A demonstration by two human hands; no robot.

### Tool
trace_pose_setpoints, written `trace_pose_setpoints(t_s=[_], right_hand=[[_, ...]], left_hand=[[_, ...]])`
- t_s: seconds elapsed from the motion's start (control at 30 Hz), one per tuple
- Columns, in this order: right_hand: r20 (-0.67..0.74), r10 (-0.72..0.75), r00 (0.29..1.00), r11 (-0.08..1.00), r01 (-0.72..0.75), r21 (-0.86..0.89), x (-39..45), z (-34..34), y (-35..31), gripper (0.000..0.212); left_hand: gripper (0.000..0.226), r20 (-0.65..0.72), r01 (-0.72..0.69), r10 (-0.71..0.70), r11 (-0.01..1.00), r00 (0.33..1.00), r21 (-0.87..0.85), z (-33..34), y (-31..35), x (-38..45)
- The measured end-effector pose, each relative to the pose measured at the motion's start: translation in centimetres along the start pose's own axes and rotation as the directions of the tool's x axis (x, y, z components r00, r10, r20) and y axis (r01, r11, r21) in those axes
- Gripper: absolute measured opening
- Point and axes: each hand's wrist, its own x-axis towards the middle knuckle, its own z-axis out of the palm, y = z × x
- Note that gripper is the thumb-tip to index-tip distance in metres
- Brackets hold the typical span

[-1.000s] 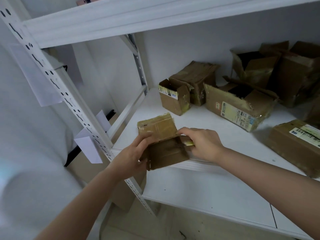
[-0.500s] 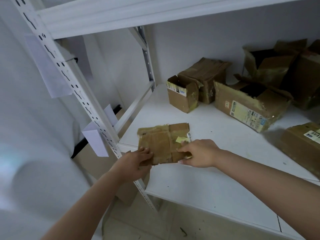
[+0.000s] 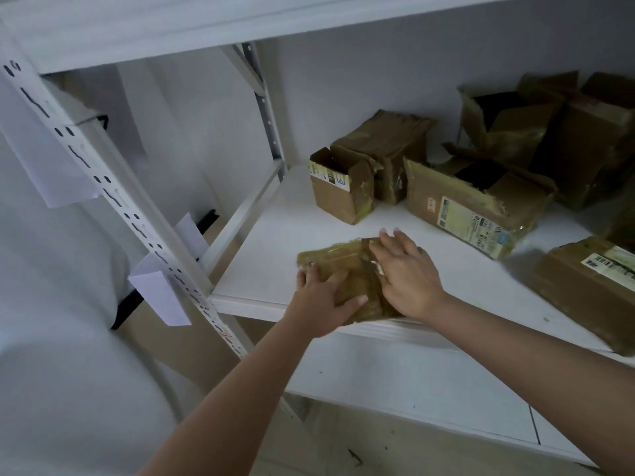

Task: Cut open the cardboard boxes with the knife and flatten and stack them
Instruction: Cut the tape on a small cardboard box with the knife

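A small flattened cardboard box (image 3: 338, 261), brown with shiny tape, lies at the front left edge of the white shelf (image 3: 275, 255). My left hand (image 3: 321, 300) presses on its near left part with fingers spread. My right hand (image 3: 405, 273) lies flat on its right part, fingers straight and pointing away. No knife is in view.
Several unflattened boxes stand further back: a small open box (image 3: 338, 188), a crumpled box (image 3: 388, 146) behind it, a labelled box (image 3: 474, 204), large open boxes (image 3: 549, 132) at the back right and a closed box (image 3: 591, 286) at right. A perforated white upright (image 3: 113, 197) with paper tags stands at left.
The box was held up partly folded in both hands; it has since been laid down on the shelf and both hands now press it flat.
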Motion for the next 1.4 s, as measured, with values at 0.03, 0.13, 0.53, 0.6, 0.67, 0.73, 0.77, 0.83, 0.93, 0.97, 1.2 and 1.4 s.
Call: trace_pose_setpoints(t_s=[0.03, 0.13, 0.53, 0.6, 0.67, 0.73, 0.77, 0.83, 0.93, 0.97, 1.2, 1.4], right_hand=[[0.032, -0.004, 0.999, 0.999, 0.005, -0.039, 0.2, 0.1, 0.7, 0.056], [0.14, -0.022, 0.99, 0.998, 0.029, -0.053, 1.3, 1.0, 2.2, 0.057], [0.209, 0.017, 0.978, 0.995, 0.003, -0.095, 2.0, 4.2, 1.5, 0.066], [0.228, 0.025, 0.973, 0.997, -0.008, -0.076, 2.0, 4.0, 1.6, 0.066], [0.23, 0.019, 0.973, 0.998, -0.006, -0.058, 2.1, 4.0, 1.7, 0.065], [0.202, 0.013, 0.979, 0.998, -0.001, -0.06, 2.0, 4.2, 1.7, 0.063], [0.184, 0.016, 0.983, 0.998, -0.005, -0.061, 2.0, 4.3, 1.6, 0.062], [0.161, 0.019, 0.987, 0.996, -0.005, -0.087, 1.9, 4.5, 1.6, 0.063], [0.165, 0.018, 0.986, 0.993, 0.003, -0.122, 1.7, 4.6, 1.5, 0.065], [0.18, 0.018, 0.984, 0.993, 0.003, -0.115, 1.7, 4.5, 1.5, 0.065], [0.143, 0.009, 0.99, 0.918, -0.065, 0.39, 2.4, 1.0, 3.5, 0.058], [0.093, -0.006, 0.996, 0.956, -0.021, 0.294, -1.3, 2.4, 4.3, 0.055]], left_hand=[[0.068, -0.032, 0.01, -0.008, 0.999, 0.999, 0.036, -0.2, 0.4, 0.4], [0.057, -0.217, 0.121, -0.049, 0.937, 0.975, 0.329, -1.3, 1.8, 1.6], [0.062, -0.037, -0.029, 0.044, 0.941, 0.998, 0.337, 1.8, 0.6, 4.2], [0.062, -0.044, 0.018, -0.002, 0.928, 0.999, 0.372, 1.5, 1.3, 3.7], [0.063, -0.08, 0.089, -0.065, 0.933, 0.995, 0.348, 1.9, 1.9, 3.1], [0.064, -0.112, 0.123, -0.096, 0.953, 0.989, 0.276, 2.4, 2.0, 2.6], [0.064, -0.119, 0.12, -0.092, 0.96, 0.989, 0.254, 2.6, 2.0, 2.6], [0.064, -0.126, 0.113, -0.083, 0.961, 0.989, 0.254, 2.7, 1.6, 2.6], [0.066, -0.14, 0.111, -0.075, 0.958, 0.987, 0.265, 2.7, 1.5, 2.7], [0.067, -0.14, 0.108, -0.073, 0.959, 0.987, 0.262, 2.7, 1.7, 2.7], [0.105, -0.139, 0.099, -0.103, 0.994, 0.985, -0.036, 0.0, 2.3, 1.7], [0.065, -0.319, 0.061, -0.006, 0.985, 0.948, 0.163, 0.7, 6.4, -1.7]])
